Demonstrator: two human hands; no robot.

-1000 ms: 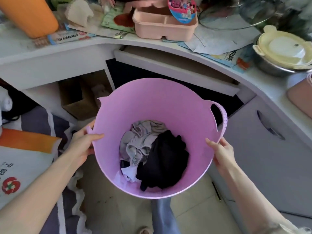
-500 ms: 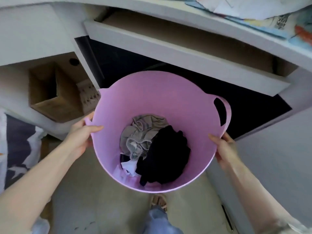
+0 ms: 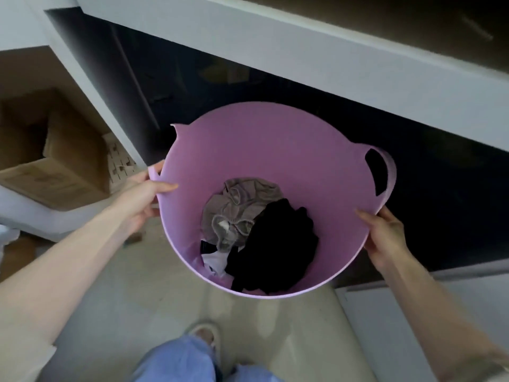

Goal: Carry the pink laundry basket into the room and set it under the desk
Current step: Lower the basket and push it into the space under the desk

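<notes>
The round pink laundry basket [image 3: 275, 150] hangs in front of me, low over the pale floor, its far side reaching into the dark opening under the white desk [image 3: 316, 62]. Grey and black clothes [image 3: 259, 238] lie at its bottom. My left hand [image 3: 143, 199] grips the left rim beside the bent left handle. My right hand [image 3: 385, 238] holds the right rim just below the looped right handle [image 3: 385, 172].
A pulled-out white drawer front runs across the top over the opening. An open cardboard box [image 3: 55, 161] sits in the shelf bay to the left. A white cabinet door [image 3: 427, 326] stands at lower right. My leg in jeans and a slipper [image 3: 203, 334] are below the basket.
The view has dropped lower and closer to the desk; the desktop clutter has gone out of sight. The basket has moved forward and down toward the dark opening, both hands still on the rim.
</notes>
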